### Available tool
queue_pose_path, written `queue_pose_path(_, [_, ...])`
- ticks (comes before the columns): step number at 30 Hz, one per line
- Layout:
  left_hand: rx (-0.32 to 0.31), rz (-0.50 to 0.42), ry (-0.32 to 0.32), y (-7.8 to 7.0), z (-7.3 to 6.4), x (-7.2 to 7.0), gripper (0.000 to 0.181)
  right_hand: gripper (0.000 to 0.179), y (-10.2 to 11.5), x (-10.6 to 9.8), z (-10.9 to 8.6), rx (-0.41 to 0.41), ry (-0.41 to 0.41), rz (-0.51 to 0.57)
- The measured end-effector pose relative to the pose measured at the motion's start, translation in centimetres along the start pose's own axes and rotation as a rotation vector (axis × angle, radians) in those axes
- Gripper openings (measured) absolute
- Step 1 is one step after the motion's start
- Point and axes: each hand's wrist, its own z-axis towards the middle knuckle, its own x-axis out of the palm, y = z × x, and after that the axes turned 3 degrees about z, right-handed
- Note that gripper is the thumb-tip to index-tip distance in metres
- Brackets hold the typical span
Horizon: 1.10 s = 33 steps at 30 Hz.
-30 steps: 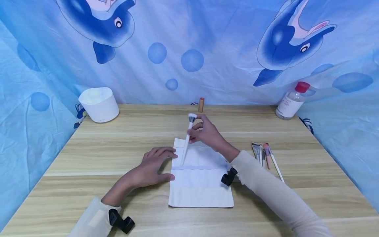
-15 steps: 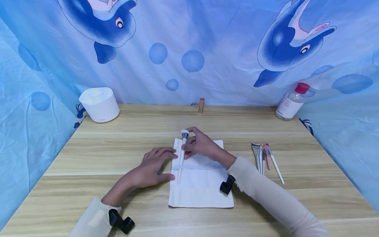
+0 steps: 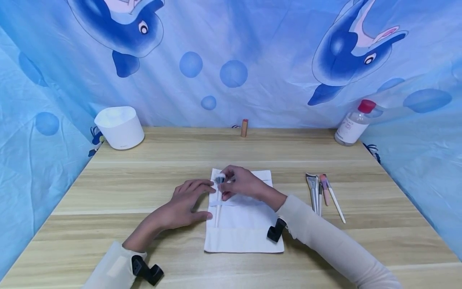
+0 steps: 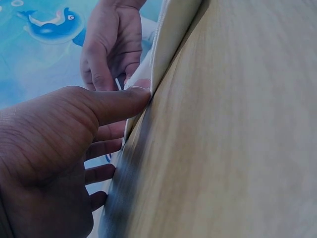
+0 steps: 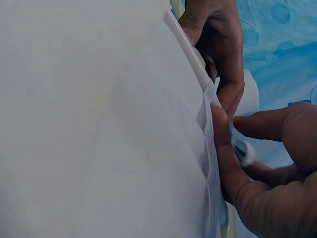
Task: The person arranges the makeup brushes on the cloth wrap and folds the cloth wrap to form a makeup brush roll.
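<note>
A white-handled makeup brush (image 3: 219, 196) lies along the left side of a white fabric brush roll (image 3: 243, 241), its bristle head toward 12 o'clock and its handle toward 6. The handle crosses the pale lilac pocket edge (image 3: 229, 203) and shows faintly beyond it, as if through thin cloth. The right hand (image 3: 240, 184) comes in from about 4 o'clock, thumb and fingers pinched on the brush just below the bristles. At the roll's 9 o'clock side, the left hand (image 3: 185, 204) rests with thumb and fingers apart, gripping nothing; its thumb tip touches the fabric edge in the left wrist view.

Outward from the roll, at about 3 o'clock, loose makeup brushes (image 3: 325, 192) lie partly overlapping on the wood-grain tabletop (image 3: 173, 156), one with a pink head. A clear bottle (image 3: 350, 129) with a red cap and white label stands farther out at 2 o'clock. At 12 o'clock, a small brown tube (image 3: 244, 129) with a reddish top stands upright near the far edge. A white container (image 3: 120, 130) sits at 10 o'clock. Behind everything hangs a blue dolphin-print curtain (image 3: 234, 32).
</note>
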Motion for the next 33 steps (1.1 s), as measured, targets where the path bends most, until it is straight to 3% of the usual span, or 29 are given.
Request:
queue_pose_path(4, [0.003, -0.003, -0.001, 0.0, 0.0, 0.1, 0.061, 0.027, -0.2, 0.1, -0.1, -0.053, 0.0, -0.164])
queue_pose_path(9, [0.005, -0.003, -0.001, 0.1, -0.1, 0.1, 0.061, 0.04, 0.0, -0.1, -0.8, -0.081, -0.043, -0.329])
queue_pose_path(12, [0.008, -0.002, 0.002, 0.0, 0.0, 0.2, 0.061, 0.044, 0.3, -0.7, -1.9, -0.109, -0.109, -0.496])
queue_pose_path(16, [0.01, 0.005, 0.005, 0.0, 0.2, 0.1, 0.062, 0.033, 1.0, -2.2, -3.8, -0.156, -0.215, -0.723])
queue_pose_path(18, [0.008, 0.004, 0.006, 0.1, 0.2, 0.1, 0.062, 0.027, 1.4, -3.4, -4.9, -0.155, -0.262, -0.787])
queue_pose_path(22, [0.005, 0.003, 0.01, 0.1, 0.1, 0.0, 0.062, 0.02, 1.9, -6.3, -6.9, -0.091, -0.357, -0.926])
queue_pose_path(26, [0.005, 0.001, 0.007, 0.1, 0.1, 0.0, 0.062, 0.018, 1.9, -9.8, -9.0, 0.07, -0.41, -1.046])
queue_pose_path(29, [0.005, -0.002, 0.003, 0.1, 0.0, 0.0, 0.062, 0.019, 1.8, -12.1, -10.5, 0.197, -0.443, -1.046])
queue_pose_path(33, [0.002, -0.001, 0.005, 0.0, 0.0, 0.0, 0.063, 0.023, 1.3, -14.2, -11.9, 0.289, -0.463, -1.007])
